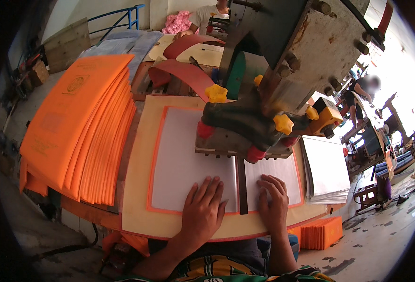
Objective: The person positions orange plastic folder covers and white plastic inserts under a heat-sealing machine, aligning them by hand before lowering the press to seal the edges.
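An orange folder cover (149,197) lies spread on the cream work board, white sheets (174,141) over both its halves. A dark strip (242,188) runs down between the sheets. My left hand (203,207) rests flat on the left sheet with fingers stretched out. On the right sheet lies my right hand (272,199), its fingers slightly bent and the thumb beside the dark strip; it holds nothing I can see. Just beyond my hands hangs the press head (245,124) with yellow star knobs (283,123) and red feet, covering the far part of the folder.
A tall stack of orange folders (76,127) stands at left. White sheets (327,169) are piled at right, with more orange folders (321,233) below the board (137,207). Red bands (184,75) loop behind. One person (210,19) sits across; another (362,91) is far right.
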`<state>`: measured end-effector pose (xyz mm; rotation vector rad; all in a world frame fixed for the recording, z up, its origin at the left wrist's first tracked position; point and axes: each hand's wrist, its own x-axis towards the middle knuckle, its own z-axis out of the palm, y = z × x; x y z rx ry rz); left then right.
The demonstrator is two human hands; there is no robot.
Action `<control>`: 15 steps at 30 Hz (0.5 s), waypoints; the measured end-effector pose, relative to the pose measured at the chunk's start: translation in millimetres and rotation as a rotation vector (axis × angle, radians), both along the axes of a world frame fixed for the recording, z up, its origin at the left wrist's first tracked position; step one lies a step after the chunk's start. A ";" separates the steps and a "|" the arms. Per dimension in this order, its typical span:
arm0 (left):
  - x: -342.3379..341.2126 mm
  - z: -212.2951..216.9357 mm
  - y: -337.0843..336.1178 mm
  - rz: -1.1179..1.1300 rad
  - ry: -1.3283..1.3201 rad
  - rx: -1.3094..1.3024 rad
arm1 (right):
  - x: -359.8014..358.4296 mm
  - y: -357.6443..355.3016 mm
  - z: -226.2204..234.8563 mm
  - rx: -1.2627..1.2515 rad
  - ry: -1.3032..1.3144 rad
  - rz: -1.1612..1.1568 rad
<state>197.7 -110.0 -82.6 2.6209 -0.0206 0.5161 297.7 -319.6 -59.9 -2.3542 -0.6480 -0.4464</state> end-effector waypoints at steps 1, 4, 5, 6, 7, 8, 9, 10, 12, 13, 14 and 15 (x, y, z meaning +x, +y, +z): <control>-0.3 0.5 0.1 -0.001 0.000 0.003 | -0.1 -0.2 -0.4 0.001 0.000 0.001; 0.1 -0.6 0.5 0.002 0.001 0.002 | 0.4 -0.5 -1.8 -0.005 0.003 -0.004; 0.4 -0.5 0.6 0.001 0.002 0.001 | 0.6 -0.5 -2.4 -0.011 0.006 -0.013; 0.6 -0.1 0.5 0.000 0.005 0.001 | 0.7 -0.2 -2.4 -0.011 0.006 -0.013; 0.9 0.0 0.5 -0.001 0.009 0.001 | 0.6 0.2 -2.0 -0.008 0.009 -0.014; 0.9 -0.1 0.7 -0.001 0.009 0.000 | 0.4 0.6 -1.6 -0.005 0.012 -0.015; 1.0 -0.2 0.8 -0.002 0.011 0.000 | 0.1 0.7 -1.4 -0.005 0.012 -0.014; 1.1 -0.3 1.0 -0.003 0.014 0.000 | -0.3 0.8 -1.3 0.000 0.032 -0.016; 0.6 -0.5 0.6 -0.002 0.014 -0.003 | -1.2 0.5 -1.1 0.003 0.053 -0.018; 0.4 -0.4 0.4 -0.002 0.014 -0.004 | -1.0 0.7 -0.7 0.003 0.050 -0.016; 0.3 0.2 0.3 -0.002 0.015 -0.005 | -0.8 0.7 -0.5 0.003 0.046 -0.014; 0.1 1.0 0.2 -0.002 0.014 -0.006 | -0.7 0.4 -0.7 0.003 0.047 -0.015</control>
